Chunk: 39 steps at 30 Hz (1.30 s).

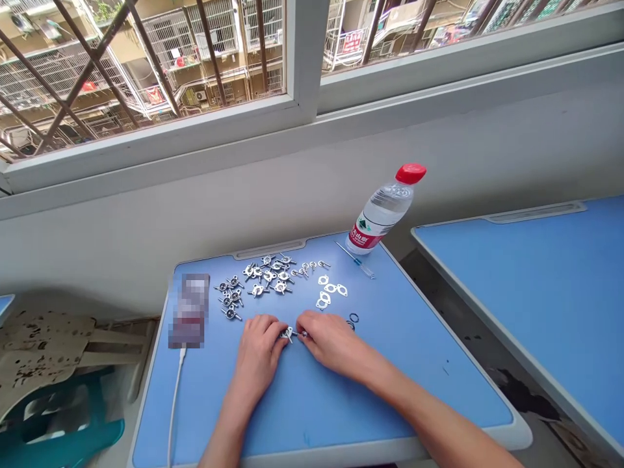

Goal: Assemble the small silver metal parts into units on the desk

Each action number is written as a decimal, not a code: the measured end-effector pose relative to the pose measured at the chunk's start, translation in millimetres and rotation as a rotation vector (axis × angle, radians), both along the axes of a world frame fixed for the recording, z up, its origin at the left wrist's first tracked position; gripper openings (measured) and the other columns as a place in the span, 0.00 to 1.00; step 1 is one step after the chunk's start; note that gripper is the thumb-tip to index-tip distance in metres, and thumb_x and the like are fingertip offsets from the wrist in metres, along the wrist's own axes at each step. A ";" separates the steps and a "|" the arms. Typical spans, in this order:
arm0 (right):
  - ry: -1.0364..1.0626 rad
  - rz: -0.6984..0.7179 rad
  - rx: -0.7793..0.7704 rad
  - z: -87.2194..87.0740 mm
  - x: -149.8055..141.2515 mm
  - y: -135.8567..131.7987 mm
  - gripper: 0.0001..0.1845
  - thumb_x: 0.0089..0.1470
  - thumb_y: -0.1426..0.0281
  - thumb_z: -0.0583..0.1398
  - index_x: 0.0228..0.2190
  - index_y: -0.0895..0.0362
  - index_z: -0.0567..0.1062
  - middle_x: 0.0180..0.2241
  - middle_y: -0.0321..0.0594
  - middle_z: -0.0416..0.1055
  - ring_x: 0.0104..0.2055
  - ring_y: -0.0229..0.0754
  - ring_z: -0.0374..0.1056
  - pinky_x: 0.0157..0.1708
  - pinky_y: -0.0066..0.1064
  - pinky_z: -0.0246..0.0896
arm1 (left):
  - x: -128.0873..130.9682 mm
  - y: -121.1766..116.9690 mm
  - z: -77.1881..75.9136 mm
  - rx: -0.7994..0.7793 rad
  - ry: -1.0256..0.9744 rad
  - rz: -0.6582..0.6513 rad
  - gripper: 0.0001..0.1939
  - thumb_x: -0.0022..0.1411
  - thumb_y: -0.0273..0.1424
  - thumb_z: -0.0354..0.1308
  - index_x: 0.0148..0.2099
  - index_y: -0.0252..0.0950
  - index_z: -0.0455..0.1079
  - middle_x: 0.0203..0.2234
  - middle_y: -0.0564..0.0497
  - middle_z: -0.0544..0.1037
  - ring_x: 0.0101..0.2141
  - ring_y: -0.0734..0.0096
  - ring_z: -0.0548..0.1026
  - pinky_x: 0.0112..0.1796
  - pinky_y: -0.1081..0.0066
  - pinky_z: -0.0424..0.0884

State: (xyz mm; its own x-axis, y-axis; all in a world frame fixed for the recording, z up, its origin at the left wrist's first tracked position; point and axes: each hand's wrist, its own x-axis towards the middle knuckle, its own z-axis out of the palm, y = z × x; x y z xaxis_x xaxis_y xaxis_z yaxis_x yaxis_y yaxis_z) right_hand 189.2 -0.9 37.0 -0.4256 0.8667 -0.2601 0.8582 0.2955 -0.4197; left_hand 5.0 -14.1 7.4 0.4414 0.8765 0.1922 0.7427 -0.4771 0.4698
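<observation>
My left hand point(260, 348) pinches a small metal flanged fitting point(289, 335) low over the blue desk. From the right, my right hand point(329, 338) has thumb and finger pressed together at the fitting's stem side; the tiny piece between them is too small to make out. Beyond my hands lies a group of similar metal fittings point(268, 276), with several dark-centred ones point(230, 299) to the left. Small metal pieces with thin stems point(305, 268) and flat oval two-hole plates point(331, 288) are spread farther right. Dark rings point(354, 318) lie just past my right hand, which partly hides them.
A red-capped water bottle point(380, 218) stands at the desk's back right corner, near a thin blue-and-clear tool point(359, 262). On the left lies a blurred-out device point(189, 312) with a white cable point(176, 396). Another blue desk point(536, 273) stands right, across a gap.
</observation>
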 end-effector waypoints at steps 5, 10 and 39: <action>-0.021 0.008 -0.011 -0.9 0.4 -1.2 0.10 0.59 0.77 0.53 0.36 0.57 0.74 0.38 0.42 0.75 0.35 0.45 0.72 0.28 0.32 0.46 | 0.0 -1.8 1.7 0.005 0.020 -0.021 0.08 0.66 0.24 0.53 0.45 0.39 0.69 0.36 0.49 0.74 0.36 0.62 0.70 0.36 0.65 0.63; -0.050 0.011 -0.047 1.6 -0.8 -1.1 0.09 0.59 0.77 0.54 0.36 0.57 0.73 0.37 0.43 0.75 0.35 0.45 0.72 0.28 0.33 0.46 | 1.2 -3.6 2.8 0.008 0.031 -0.023 0.09 0.66 0.24 0.51 0.46 0.39 0.69 0.36 0.49 0.75 0.36 0.62 0.71 0.36 0.65 0.64; -0.002 -0.211 -0.010 21.1 52.0 22.7 0.10 0.55 0.77 0.54 0.31 0.54 0.74 0.34 0.37 0.75 0.33 0.40 0.68 0.28 0.28 0.51 | -3.3 -1.2 7.4 -0.010 0.041 -0.127 0.08 0.68 0.25 0.49 0.45 0.38 0.68 0.37 0.48 0.75 0.36 0.63 0.72 0.37 0.64 0.68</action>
